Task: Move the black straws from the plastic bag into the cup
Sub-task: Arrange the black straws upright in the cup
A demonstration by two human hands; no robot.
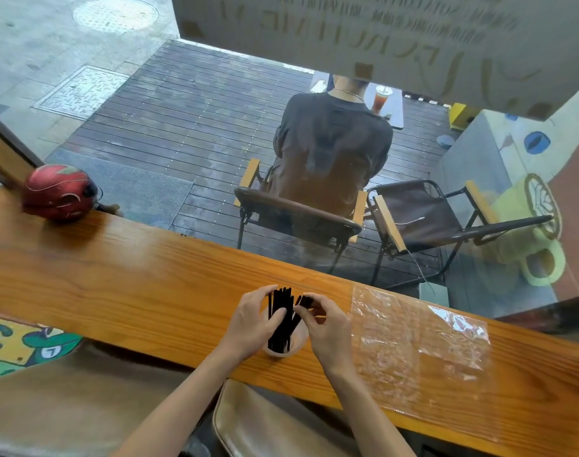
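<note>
A bundle of black straws [281,319] stands upright in a clear plastic cup [289,350] near the front edge of the wooden counter [116,278]. My left hand [253,319] holds the bundle from the left, thumb and fingers curled round it. My right hand [326,326] pinches the tops of a few straws on the right side of the bundle. The clear plastic bag [420,344] lies flat on the counter to the right of my right hand, and I see no straws in it.
A red helmet [59,191] sits at the counter's far left. A window pane stands right behind the counter; outside it a person sits on a folding chair [298,212] beside a second chair [446,219]. A tan stool seat [265,423] is below the counter.
</note>
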